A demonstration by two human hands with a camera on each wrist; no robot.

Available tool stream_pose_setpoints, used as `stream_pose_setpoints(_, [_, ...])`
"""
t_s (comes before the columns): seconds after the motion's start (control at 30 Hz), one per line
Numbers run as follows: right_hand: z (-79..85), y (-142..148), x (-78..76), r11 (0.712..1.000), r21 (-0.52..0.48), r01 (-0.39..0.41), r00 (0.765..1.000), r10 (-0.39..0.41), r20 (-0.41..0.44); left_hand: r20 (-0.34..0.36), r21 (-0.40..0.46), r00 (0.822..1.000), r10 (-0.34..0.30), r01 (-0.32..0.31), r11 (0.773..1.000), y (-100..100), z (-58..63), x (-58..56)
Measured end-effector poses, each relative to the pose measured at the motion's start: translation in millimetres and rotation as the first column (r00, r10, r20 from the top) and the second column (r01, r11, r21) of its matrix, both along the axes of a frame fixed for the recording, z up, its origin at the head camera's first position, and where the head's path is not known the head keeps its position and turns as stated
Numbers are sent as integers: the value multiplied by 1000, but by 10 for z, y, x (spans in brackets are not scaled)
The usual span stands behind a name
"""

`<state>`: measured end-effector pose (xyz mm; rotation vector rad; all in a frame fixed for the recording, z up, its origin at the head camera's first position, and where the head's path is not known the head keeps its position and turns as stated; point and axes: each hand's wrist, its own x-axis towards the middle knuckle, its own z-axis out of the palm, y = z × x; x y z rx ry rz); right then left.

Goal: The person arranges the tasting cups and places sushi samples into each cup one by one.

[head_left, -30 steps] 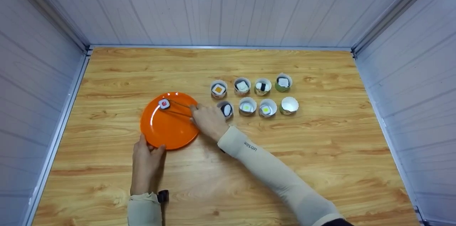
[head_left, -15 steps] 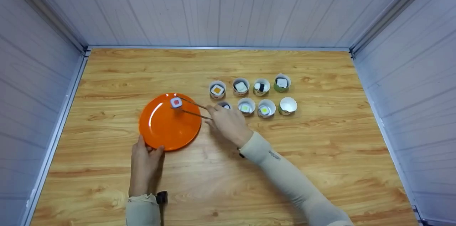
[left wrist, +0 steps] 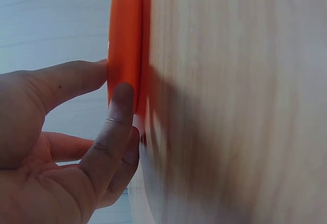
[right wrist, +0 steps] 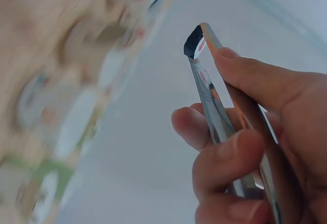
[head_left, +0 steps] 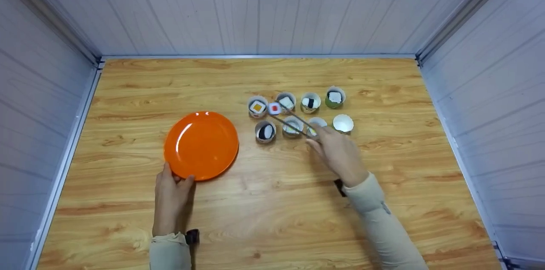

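Note:
My left hand holds the near left rim of a round orange plate; in the left wrist view its fingertips lie on the plate's edge. Metal tongs are in my right hand, squeezed around a small sushi piece, white with a red centre. That piece is up above the paper cups, between the orange-centred sushi and a white piece. In the right wrist view the tongs pinch the piece's dark side at their tips.
Two rows of paper cups stand right of the plate. Most hold sushi pieces, such as a black-banded one and a black-and-white one. The cup at lower right shows its bare white inside. Panel walls enclose the wooden table.
The right hand has lifted the red-centred sushi piece off the plate with the tongs and carried it right, over the cups. The left hand stays at the plate's rim.

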<state>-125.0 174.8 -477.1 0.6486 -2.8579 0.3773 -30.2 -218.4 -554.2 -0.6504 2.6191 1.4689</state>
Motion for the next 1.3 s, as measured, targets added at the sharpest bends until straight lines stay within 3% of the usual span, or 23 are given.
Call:
stream_pose_setpoints(0.2, [-23,503,159,988,11,154,988,-155,6,-14,13,1000,-6,6,1000,-9,-5,-12])
stream_pose_setpoints(0.5, [-113,1052,377,957,1,290,956,-290,48,28,27,1000,12,-13,1000,-10,24,-20])
stream_pose_setpoints(0.7, [-184,1183,424,946,0,323,944,-323,74,-31,-13,999,-17,17,1000,-16,-7,-18])
stream_pose_setpoints(1.03, [-201,1241,393,934,7,357,920,-353,170,9,16,1000,-12,11,1000,-14,0,-41])
stream_pose_setpoints(1.3, [-212,1230,393,932,1,362,920,-357,163,50,31,999,3,-4,1000,-9,12,-22])
